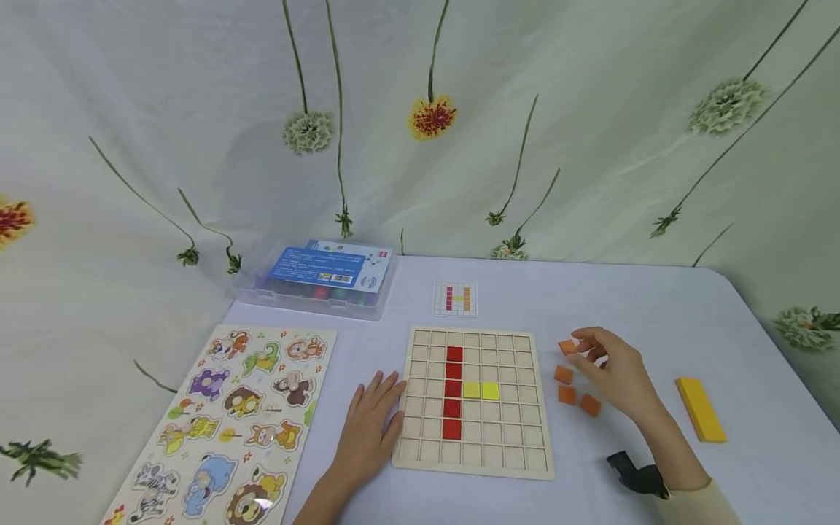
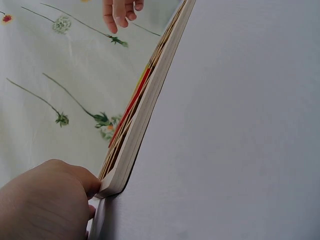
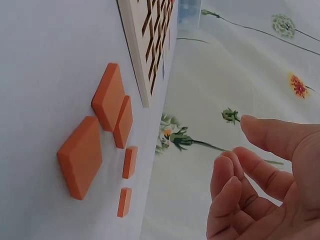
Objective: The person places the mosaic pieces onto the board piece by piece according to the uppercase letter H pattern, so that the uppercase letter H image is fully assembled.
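Note:
A wooden grid board [image 1: 433, 456] lies on the table, with a column of several red square tiles [image 1: 453, 389] and two yellow tiles [image 1: 481, 391] beside it. My left hand [image 1: 367, 423] rests by the board's left edge; in the left wrist view its thumb [image 2: 82, 177] touches the board's corner. To the right of the board lie several orange square tiles [image 1: 567, 394]. Over the farthest ones hovers my right hand [image 1: 613, 368]. The right wrist view shows that hand [image 3: 270, 185] with thumb and fingers apart, nothing between them, and the orange tiles [image 3: 80, 157] on the tabletop.
A small pattern card [image 1: 456, 299] lies behind the board. At the back left stands a clear plastic box [image 1: 374, 310] with a blue-and-white booklet on top. An animal puzzle board [image 1: 262, 390] lies on the left. Far right are a yellow block [image 1: 701, 410] and a black strap [image 1: 636, 476].

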A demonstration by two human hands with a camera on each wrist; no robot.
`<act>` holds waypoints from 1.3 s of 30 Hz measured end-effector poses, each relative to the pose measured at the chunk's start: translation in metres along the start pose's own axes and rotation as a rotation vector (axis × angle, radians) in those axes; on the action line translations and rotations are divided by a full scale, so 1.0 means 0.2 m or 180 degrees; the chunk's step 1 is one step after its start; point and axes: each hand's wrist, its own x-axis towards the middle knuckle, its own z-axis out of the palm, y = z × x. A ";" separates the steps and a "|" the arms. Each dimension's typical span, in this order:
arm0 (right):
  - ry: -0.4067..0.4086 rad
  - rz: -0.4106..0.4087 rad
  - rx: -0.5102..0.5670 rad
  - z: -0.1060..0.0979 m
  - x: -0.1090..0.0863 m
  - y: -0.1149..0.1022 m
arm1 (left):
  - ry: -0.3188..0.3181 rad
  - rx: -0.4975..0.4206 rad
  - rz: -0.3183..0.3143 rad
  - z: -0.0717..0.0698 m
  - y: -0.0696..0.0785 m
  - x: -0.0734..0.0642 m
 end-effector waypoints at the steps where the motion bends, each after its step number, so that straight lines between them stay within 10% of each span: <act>1: 0.0034 0.0027 -0.0014 0.00 0.00 0.01 | -0.0002 0.0001 0.0000 0.00 0.00 0.00; 39: -0.0077 0.0903 0.0012 0.06 0.05 0.37 | 0.0106 0.0000 0.0042 0.01 0.00 -0.01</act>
